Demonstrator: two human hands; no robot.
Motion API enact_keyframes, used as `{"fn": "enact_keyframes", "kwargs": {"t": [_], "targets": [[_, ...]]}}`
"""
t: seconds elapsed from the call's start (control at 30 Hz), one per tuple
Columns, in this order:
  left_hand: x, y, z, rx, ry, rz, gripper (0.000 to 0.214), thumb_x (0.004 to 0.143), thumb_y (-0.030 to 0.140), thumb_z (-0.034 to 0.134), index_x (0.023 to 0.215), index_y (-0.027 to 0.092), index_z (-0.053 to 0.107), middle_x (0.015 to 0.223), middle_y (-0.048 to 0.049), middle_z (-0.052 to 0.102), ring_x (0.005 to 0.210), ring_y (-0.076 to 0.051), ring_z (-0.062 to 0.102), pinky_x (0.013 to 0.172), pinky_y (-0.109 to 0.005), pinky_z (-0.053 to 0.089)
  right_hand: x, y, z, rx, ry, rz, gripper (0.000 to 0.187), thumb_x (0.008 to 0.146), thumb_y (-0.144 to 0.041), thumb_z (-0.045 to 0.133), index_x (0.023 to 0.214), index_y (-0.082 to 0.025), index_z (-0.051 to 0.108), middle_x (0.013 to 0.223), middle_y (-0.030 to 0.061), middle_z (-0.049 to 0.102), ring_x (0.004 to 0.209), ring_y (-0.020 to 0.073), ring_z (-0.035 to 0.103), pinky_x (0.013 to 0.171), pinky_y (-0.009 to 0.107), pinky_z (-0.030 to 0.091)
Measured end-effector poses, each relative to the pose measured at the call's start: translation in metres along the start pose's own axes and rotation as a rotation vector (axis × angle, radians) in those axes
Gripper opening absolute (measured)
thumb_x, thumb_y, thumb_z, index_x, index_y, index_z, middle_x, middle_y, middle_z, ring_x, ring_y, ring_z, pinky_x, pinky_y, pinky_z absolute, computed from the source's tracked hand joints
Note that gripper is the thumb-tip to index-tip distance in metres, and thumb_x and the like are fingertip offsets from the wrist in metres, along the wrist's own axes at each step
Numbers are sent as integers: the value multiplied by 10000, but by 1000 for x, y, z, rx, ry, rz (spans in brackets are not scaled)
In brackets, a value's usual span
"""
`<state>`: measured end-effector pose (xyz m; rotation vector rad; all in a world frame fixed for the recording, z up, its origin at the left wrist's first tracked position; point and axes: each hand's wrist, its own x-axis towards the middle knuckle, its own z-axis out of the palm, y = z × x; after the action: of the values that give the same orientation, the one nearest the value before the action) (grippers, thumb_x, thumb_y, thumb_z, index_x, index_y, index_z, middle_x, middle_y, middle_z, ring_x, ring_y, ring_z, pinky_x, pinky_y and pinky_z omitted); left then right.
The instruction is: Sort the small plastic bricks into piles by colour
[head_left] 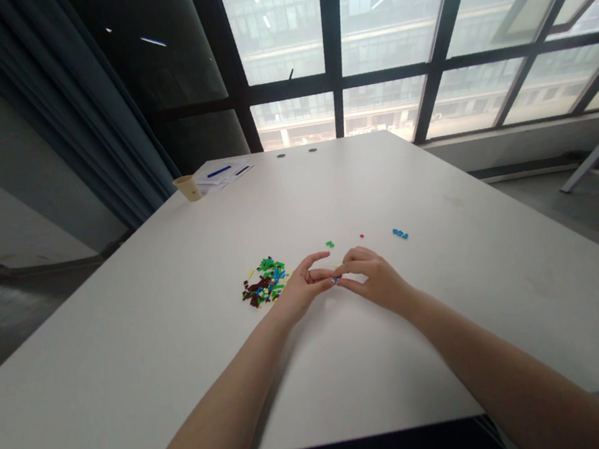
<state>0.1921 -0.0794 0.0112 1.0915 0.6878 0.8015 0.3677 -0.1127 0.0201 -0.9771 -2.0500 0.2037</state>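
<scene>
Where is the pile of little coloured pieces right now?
In the head view, the pile lies on the white table, just left of the person's left hand; the paper cup stands farther back and left.

On the white table point(352, 198), a hand could slide forward between the tiny red brick point(362, 236) and the blue bricks point(400, 233). A brick pile point(263, 285) blocks the way left.

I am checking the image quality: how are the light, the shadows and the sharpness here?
Head view: windows pale with glare; head view: soft shadow on the table beside the left forearm; head view: wide-angle stretching toward the edges; head view: the small piece between left hand and right hand too small to judge for sharpness.
</scene>
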Motion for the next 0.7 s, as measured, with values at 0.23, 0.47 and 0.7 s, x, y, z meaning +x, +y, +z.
{"fn": "enact_keyframes", "kwargs": {"t": [0.23,0.47,0.7], "targets": [[-2,2,3,-51,-2,-29,581,577,144,746,1097,172,488,814,-42,700,714,-118,620,744,-259,420,0,-2,-2,7,-8,14,108,780,-236,587,865,-216,650,750,20,559,730,138,512,726,293,414],[-4,4,4,-52,0,-59,473,630,205,722,1058,180,522,772,-9,678,686,-84,586,748,-247,405,0,-1,-2,-15,6,9,127,777,-203,585,884,-218,653,747,14,545,736,132,512,744,286,409],[-3,3,4,-40,-17,-52,446,612,206,734,1017,187,549,735,7,658,676,-81,573,727,-236,399,1,-2,-2,-8,-4,3,118,788,-216,575,877,-216,652,743,13,542,724,128,509,737,281,413]]}}
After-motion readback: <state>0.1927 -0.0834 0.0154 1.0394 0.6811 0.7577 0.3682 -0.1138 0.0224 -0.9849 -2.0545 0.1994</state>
